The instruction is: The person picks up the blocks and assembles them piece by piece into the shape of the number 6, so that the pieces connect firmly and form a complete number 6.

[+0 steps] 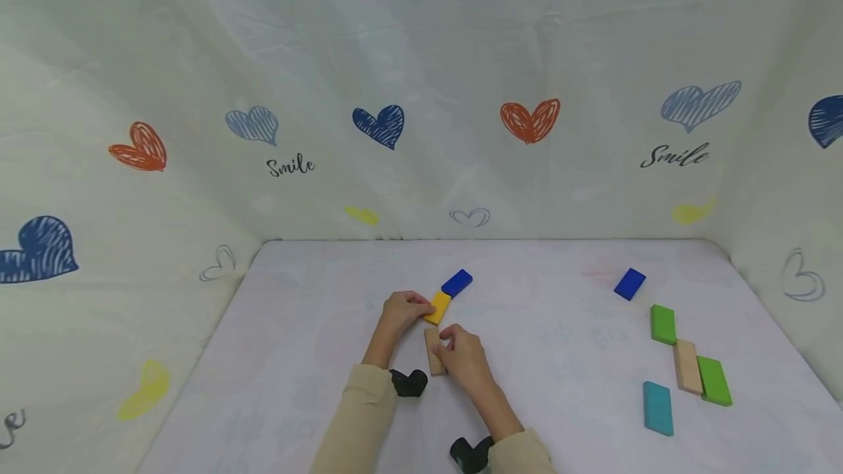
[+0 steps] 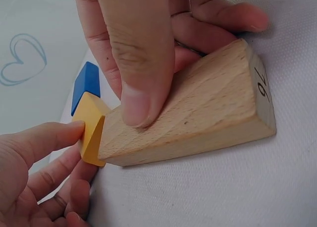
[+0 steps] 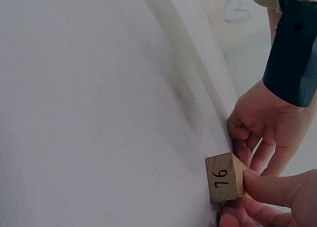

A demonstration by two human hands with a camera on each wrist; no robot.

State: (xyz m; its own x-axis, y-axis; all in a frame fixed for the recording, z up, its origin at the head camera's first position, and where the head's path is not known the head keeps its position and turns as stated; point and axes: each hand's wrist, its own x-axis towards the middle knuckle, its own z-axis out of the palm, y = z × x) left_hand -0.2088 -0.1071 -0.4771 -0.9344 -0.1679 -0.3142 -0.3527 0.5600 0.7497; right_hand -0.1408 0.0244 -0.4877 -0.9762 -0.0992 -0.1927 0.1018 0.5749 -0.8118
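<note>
My left hand [image 1: 402, 313] pinches a yellow wooden block [image 1: 439, 306] near the middle of the table, with the thumb against its side in the left wrist view. A plain wooden block [image 2: 198, 108] lies end to end with the yellow one, and a number is printed on its end face. My right hand [image 1: 466, 358] grips this plain block, thumb on one face and fingers on the far side. Beyond the yellow block, a blue block [image 1: 457, 283] continues the row, its near corner against the yellow one.
On the right side of the white table [image 1: 527, 401] lie another blue block [image 1: 630, 284], a green block [image 1: 662, 324], a plain block [image 1: 688, 366], a second green block [image 1: 714, 380] and a teal block [image 1: 657, 408]. A heart-printed cloth wall [image 1: 448, 57] stands behind.
</note>
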